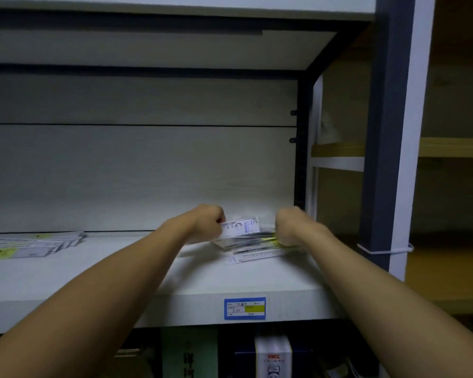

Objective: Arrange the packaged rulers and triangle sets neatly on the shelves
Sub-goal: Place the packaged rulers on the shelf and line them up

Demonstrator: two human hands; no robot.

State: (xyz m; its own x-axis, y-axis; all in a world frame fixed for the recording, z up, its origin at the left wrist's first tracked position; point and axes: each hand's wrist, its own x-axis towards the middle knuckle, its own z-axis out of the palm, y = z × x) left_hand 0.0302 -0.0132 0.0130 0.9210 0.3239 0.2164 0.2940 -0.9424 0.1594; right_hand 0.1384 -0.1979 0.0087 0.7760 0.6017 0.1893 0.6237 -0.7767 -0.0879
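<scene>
Both bare forearms stretched forward, converging. Left hand (206,223) back toward camera, fingers curled, pinching left end of packet (239,227). Right hand (290,227) likewise knuckles up, fingers curled at packet's right end; exact grip hidden behind hand. Hands level, near each other.

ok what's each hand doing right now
left hand: closed, gripping the left end of a ruler pack
right hand: fingers curled at the pack's right end; the grip itself is hidden

Two hands (208,222) (288,227), two package piles (253,242) (30,245), one price label (245,308).
</scene>
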